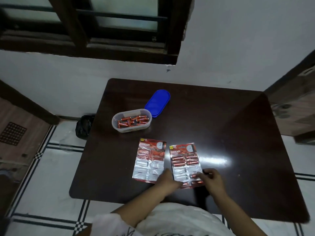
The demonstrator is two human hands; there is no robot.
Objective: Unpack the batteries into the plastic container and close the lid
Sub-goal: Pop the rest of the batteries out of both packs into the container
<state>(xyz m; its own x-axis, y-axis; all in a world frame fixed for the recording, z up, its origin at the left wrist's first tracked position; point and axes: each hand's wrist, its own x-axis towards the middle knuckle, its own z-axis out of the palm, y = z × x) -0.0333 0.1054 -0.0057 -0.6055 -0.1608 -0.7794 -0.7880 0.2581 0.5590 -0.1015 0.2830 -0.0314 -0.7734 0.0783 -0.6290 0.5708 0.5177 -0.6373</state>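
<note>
Two red battery blister packs lie side by side on the dark table [230, 133]. The left pack [150, 159] looks mostly emptied. The right pack [185, 160] still shows red batteries in its upper and lower pockets. My left hand [167, 180] presses on that right pack's lower left corner. My right hand [210, 178] pinches at a battery pocket near the pack's lower right edge. Farther back stands an oval clear plastic container [115, 124] holding several loose red batteries. Its blue lid [157, 102] lies flat behind it.
A black bag [84, 126] sits on the tiled floor by the table's left edge. A white wall with a dark window frame [95, 40] is behind the table. Wooden furniture [296, 106] stands at the right.
</note>
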